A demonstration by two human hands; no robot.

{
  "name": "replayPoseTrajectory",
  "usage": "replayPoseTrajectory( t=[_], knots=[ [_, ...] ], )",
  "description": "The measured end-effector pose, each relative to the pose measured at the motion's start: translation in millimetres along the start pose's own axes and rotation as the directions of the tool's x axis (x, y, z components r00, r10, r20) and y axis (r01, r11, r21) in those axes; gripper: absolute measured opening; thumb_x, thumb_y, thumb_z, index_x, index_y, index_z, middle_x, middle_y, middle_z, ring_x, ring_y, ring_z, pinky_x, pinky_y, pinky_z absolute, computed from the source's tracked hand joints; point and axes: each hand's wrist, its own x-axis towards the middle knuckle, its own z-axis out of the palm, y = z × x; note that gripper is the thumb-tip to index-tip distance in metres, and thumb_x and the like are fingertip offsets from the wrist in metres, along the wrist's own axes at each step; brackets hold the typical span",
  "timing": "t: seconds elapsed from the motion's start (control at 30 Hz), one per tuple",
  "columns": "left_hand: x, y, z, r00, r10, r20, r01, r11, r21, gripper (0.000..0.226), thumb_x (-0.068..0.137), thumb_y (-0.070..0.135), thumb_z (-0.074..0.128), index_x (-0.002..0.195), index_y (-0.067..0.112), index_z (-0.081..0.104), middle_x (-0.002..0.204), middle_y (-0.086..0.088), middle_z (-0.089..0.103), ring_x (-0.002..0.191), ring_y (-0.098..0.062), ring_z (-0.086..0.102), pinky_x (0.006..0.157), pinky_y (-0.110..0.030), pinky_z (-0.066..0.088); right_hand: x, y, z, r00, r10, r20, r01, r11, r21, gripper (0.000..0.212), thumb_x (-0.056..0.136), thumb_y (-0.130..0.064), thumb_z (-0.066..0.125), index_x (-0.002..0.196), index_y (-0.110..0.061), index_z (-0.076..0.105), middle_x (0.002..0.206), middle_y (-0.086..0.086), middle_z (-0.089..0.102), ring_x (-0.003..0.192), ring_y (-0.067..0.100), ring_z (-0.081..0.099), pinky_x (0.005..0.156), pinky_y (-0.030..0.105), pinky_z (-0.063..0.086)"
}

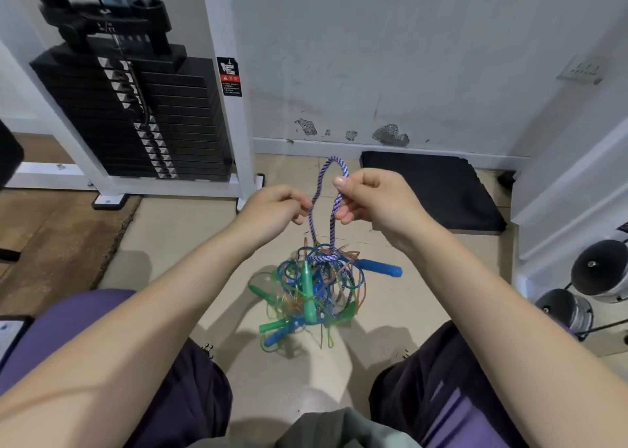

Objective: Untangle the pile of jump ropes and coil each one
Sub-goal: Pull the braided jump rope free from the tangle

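Two hands hold up a loop of purple and white rope (334,165). The left hand (275,208) pinches one side and the right hand (370,196) pinches the other. Below hangs a messy pile of ropes (316,291) with green and blue handles, over the tan floor (190,230).

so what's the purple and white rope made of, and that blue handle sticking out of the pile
The purple and white rope looks like braided fabric cord, matte, with a visible twisted weave. The blue handle looks like smooth moulded plastic, slightly glossy with a highlight along it, though it could be rubbery.
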Motion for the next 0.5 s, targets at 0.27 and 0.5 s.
replayPoseTrajectory(
  t=[0.27, 0.5],
  knots=[
    [-3, -15, 14, 0.908, 0.158, 0.389, -0.356, 0.779, 0.515, 0.033, 0.082, 0.025, 0.08, 0.109, 0.01, 0.069, 0.105, -0.005, 0.062, 0.102, -0.021, 0.056, 0.093, -0.031, 0.043, -1, -8, -2, 0.998, -0.047, 0.048, 0.033, 0.969, 0.247, 0.018, 0.097, -0.012, 0.056, 0.08, -0.005, 0.058, 0.058, 0.008, 0.062, 0.053, 0.016, 0.065, 0.053, 0.022, 0.053],
    [9, -19, 4, 0.939, 0.114, 0.324, -0.315, 0.66, 0.682, 0.028, 0.084, 0.034, 0.077, 0.103, 0.015, 0.071, 0.096, -0.001, 0.062, 0.093, -0.022, 0.057, 0.081, -0.032, 0.047, 1, -11, -24, 0.99, -0.088, -0.111, 0.121, 0.935, 0.334, 0.017, 0.097, -0.013, 0.057, 0.082, -0.006, 0.06, 0.064, 0.005, 0.063, 0.057, 0.015, 0.066, 0.059, 0.023, 0.055]
  ],
)
